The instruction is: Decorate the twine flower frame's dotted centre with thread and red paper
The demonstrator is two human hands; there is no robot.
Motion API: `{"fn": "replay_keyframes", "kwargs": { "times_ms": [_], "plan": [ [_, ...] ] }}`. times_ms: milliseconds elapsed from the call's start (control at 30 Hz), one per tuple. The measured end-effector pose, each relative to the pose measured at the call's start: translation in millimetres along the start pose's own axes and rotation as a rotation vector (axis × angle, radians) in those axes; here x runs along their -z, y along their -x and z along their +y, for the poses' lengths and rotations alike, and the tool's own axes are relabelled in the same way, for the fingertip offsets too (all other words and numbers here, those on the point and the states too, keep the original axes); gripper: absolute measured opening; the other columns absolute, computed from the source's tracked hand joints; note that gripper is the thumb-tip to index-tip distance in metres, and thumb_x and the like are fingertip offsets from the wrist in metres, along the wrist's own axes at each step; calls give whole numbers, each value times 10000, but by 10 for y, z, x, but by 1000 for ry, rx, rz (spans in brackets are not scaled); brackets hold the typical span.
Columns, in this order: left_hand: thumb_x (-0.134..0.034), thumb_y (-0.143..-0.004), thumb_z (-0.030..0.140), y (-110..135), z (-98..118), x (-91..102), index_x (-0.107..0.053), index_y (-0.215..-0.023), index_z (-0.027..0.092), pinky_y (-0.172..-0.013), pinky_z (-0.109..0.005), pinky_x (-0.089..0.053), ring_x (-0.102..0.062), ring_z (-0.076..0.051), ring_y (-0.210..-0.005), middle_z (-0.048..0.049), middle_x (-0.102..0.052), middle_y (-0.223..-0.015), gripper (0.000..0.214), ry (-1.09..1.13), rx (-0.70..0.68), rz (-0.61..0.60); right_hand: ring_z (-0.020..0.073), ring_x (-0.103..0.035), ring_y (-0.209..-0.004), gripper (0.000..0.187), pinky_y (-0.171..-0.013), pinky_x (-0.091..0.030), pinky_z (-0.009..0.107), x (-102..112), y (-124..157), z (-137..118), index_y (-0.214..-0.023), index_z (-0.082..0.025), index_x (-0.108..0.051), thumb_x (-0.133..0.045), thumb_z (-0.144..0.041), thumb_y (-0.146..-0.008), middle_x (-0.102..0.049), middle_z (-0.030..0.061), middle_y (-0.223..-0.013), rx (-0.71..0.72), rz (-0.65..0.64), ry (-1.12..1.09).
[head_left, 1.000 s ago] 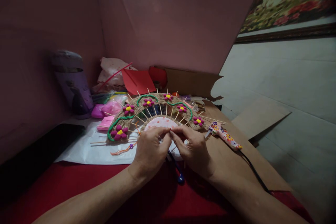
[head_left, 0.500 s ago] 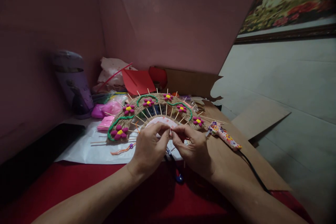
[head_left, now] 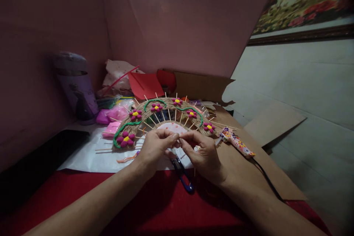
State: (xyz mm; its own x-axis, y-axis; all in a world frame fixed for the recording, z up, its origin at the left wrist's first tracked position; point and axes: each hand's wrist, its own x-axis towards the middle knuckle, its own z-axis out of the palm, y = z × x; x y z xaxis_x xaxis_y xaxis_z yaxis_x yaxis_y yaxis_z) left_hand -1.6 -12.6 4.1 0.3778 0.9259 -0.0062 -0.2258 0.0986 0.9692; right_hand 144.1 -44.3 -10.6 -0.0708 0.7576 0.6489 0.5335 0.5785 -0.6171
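Note:
A half-round woven twine fan [head_left: 166, 112] with wooden skewer spokes, pink and yellow clay flowers and green clay vines lies on white paper [head_left: 91, 156]. My left hand [head_left: 155, 147] and my right hand [head_left: 200, 153] meet fingertip to fingertip just in front of the fan's pink centre. Both hands pinch something tiny that I cannot make out. Dark blue-handled snips [head_left: 182, 173] lie on the red cloth [head_left: 91, 195] under my hands.
A flower-patterned glue gun [head_left: 236, 142] with a black cord lies to the right on brown cardboard [head_left: 249, 169]. A purple tumbler [head_left: 76, 88], pink clay packets [head_left: 113, 114], red paper [head_left: 145, 84] and a pink board stand behind. A black slab [head_left: 41, 158] lies left.
My left hand has turned and drawn back a little, which uncovers more of the snips. The right hand stays nearly still. The pinch between the fingertips holds.

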Motion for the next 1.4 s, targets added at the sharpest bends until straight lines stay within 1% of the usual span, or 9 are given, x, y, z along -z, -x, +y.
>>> {"fn": "replay_keyframes", "kwargs": {
  "times_ms": [67,167,267,400,567,833,967,1167,1400],
  "plan": [
    [-720,-623,336,-5,-20,-10,-593,-579,115,-415,-212,-456,-521,-99,-473,-20,-594,-564,259,-1,2,21,130,-599,-631,76,-595,-477,243,-2,-1,-10,-793,-172,-633,-566,-186,-825,-656,16,-723,-32,-2,-14],
    [-685,-652,313,3,-37,-40,-586,-573,124,-389,-209,-455,-519,-104,-462,-11,-584,-552,228,-80,-64,86,126,-587,-605,94,-567,-473,234,-16,0,-33,-753,-164,-623,-571,-206,-819,-642,15,-686,-97,2,-54],
    [-619,-713,297,16,-54,-56,-597,-590,136,-376,-206,-453,-532,-116,-482,-11,-585,-567,204,-245,-182,149,110,-559,-544,114,-505,-455,215,-31,-2,-59,-729,-159,-609,-575,-231,-811,-617,6,-645,-172,5,-96],
    [-562,-766,277,16,-82,-49,-621,-601,147,-423,-203,-458,-578,-142,-563,-36,-624,-609,219,-468,-310,191,96,-529,-497,122,-465,-439,205,-40,-9,-78,-720,-156,-601,-571,-239,-804,-599,0,-626,-224,-3,-135],
    [-532,-792,250,23,-110,-53,-635,-626,155,-453,-211,-454,-585,-146,-577,-37,-636,-618,217,-597,-392,208,100,-533,-518,135,-470,-439,203,-39,-5,-61,-712,-158,-591,-566,-250,-807,-590,1,-630,-226,-4,-121],
    [-538,-770,166,44,-135,-77,-650,-676,168,-519,-213,-453,-594,-128,-586,-6,-663,-650,146,-624,-478,201,109,-550,-554,120,-486,-452,200,-42,-4,-15,-722,-163,-579,-568,-249,-805,-592,4,-655,-235,27,-78],
    [-535,-778,172,51,-154,-75,-642,-677,168,-541,-232,-432,-574,-122,-559,-1,-658,-637,147,-719,-539,232,102,-541,-519,134,-466,-452,198,-47,5,-32,-729,-165,-581,-569,-267,-815,-582,-7,-630,-252,15,-98],
    [-539,-783,174,66,-172,-53,-641,-687,168,-605,-277,-424,-589,-162,-636,-36,-665,-668,140,-935,-662,302,97,-540,-491,129,-436,-451,192,-47,21,-55,-753,-165,-599,-566,-265,-827,-587,-9,-603,-249,0,-150],
    [-535,-792,156,59,-197,-40,-678,-769,169,-680,-323,-459,-613,-196,-734,-74,-691,-764,146,-949,-733,262,116,-570,-524,125,-470,-479,214,-56,25,-22,-769,-168,-615,-557,-254,-837,-610,3,-627,-231,4,-161]
  ]
}}
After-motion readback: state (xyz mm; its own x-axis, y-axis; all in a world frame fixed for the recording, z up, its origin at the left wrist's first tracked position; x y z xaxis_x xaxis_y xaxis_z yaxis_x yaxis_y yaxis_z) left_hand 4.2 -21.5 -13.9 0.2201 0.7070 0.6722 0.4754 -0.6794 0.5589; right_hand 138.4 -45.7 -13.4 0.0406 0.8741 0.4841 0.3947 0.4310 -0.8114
